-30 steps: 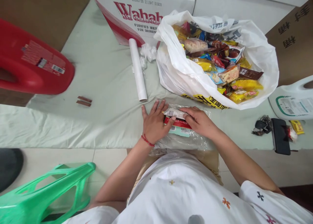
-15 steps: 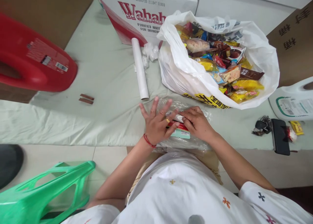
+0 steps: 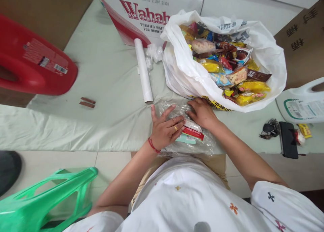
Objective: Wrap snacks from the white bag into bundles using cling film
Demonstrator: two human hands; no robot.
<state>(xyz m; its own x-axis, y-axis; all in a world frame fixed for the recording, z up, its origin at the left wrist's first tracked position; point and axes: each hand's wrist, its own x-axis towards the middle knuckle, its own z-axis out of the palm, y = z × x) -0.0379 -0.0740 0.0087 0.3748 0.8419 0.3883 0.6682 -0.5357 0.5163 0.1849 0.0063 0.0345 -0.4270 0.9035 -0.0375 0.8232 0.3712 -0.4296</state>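
Observation:
On the table edge before me lies a clear plastic bag [image 3: 207, 142], spread flat. A red packet [image 3: 193, 133], a silvery-white wrapped packet [image 3: 191, 125] and a pale green packet [image 3: 186, 139] rest on it side by side. My left hand [image 3: 167, 129] has its fingers spread, the tips lying over the left ends of the packets. My right hand [image 3: 204, 113] is just beyond the packets, fingers apart over the far edge of the clear bag, close to the white carrier bag [image 3: 177, 73]. That carrier bag is full of wrapped snacks [image 3: 230, 61].
A white cardboard roll [image 3: 143, 71] and crumpled clear plastic [image 3: 154, 53] lie beyond my left hand. Left stand a red jug [image 3: 37, 63] and two brown strips [image 3: 87, 102]. A phone [image 3: 288, 140], keys [image 3: 269, 129] and a white jug [image 3: 301, 105] are right. A green stool [image 3: 50, 191] stands below.
My right hand has let go of the silvery-white packet and moved away from me, toward the carrier bag. More of the red packet shows. My left hand has shifted slightly over the packets.

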